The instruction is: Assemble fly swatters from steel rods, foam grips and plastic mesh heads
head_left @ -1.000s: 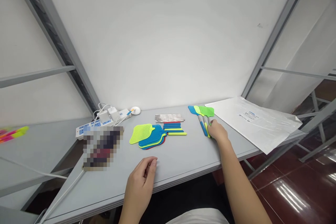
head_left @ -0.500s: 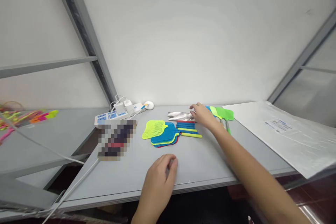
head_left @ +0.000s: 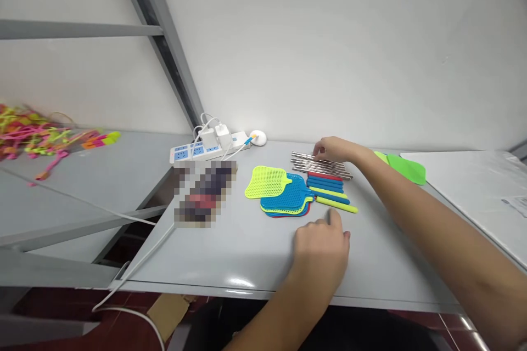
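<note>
My right hand (head_left: 335, 149) is at the row of thin metal rods (head_left: 315, 164), its fingertips pinched down on the rods' upper edge. My left hand (head_left: 320, 249) hovers palm down over the table's front part. Its index finger points at the yellow and blue handle tubes (head_left: 335, 204), the other fingers are loosely bent, and nothing shows in it. Left of the tubes lie a blue perforated fly-swatter head (head_left: 284, 192), stacked on other heads with yellow and red rims, and a yellow fly-swatter head (head_left: 267, 181) overlapping it.
Behind my right forearm lie green swatter heads (head_left: 407, 169) and a white wrapped board (head_left: 465, 192). A white power strip (head_left: 191, 152) with plugs and cables stands at the back left, near a blurred-out object (head_left: 206, 194). Colourful items (head_left: 37, 131) are heaped on the left table.
The view has swung right and down. My right hand has come onto the metal rods, which are now more spread. My left hand has moved right and forward towards the handles.
</note>
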### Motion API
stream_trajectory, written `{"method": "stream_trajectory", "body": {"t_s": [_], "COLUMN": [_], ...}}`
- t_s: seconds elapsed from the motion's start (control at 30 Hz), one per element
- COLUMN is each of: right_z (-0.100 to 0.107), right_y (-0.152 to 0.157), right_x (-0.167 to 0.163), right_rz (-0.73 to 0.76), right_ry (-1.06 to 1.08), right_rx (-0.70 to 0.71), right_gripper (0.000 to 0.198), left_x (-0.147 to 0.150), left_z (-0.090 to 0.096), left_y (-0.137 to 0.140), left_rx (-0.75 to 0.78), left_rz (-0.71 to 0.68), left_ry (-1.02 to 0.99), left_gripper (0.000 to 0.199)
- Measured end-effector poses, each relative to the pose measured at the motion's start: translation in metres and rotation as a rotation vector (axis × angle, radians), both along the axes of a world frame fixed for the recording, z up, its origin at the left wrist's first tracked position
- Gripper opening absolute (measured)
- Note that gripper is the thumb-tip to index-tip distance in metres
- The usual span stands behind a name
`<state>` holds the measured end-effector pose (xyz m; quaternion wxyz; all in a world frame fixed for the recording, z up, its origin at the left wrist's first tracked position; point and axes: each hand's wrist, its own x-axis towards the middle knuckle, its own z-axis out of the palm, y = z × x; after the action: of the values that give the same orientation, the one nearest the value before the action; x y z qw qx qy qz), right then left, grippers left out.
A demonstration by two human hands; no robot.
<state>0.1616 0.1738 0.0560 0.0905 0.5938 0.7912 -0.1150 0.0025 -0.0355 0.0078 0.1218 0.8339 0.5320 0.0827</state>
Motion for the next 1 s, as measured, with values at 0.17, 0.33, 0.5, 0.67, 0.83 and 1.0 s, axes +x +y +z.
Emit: {"method": "stream_trajectory", "body": {"t_s": [0.17, 0.33, 0.5, 0.67, 0.83, 1.0], "right_z": [-0.003, -0.003, -0.003, -0.002, 0.021, 0.061], "right_y": [0.007, 0.006, 0.001, -0.009, -0.037, -0.102], "right_x": [0.000, -0.001, 0.000, -0.003, -0.002, 0.006], "right_rz": [-0.031, -0.070, -0.085, -0.076, -0.100, -0.081], "right_ry": [-0.019, 0.015, 0.096, 0.145, 0.225, 0.448], "right_rx": [-0.048, -0.066, -0.045, 0.023, 0.288, 0.551], "right_gripper": [0.032, 0.034, 0.034, 0.034, 0.029, 0.015], "left_x": [-0.002, 0.003, 0.000, 0.003, -0.011, -0.040], "left_z": [0.002, 0.007, 0.007, 0.005, 0.005, 0.002], "left_y": [-0.001, -0.001, -0.006, -0.003, -0.013, -0.040], "left_rx": [0.001, 0.031, 0.097, 0.108, 0.091, 0.132], "left_rz": [0.023, 0.022, 0.022, 0.040, 0.071, 0.071], "left_ry": [-0.014, 0.012, -0.012, 0.008, -0.021, -0.344], "left_gripper": [0.054, 0.046, 0.033, 0.039, 0.012, 0.002]}}
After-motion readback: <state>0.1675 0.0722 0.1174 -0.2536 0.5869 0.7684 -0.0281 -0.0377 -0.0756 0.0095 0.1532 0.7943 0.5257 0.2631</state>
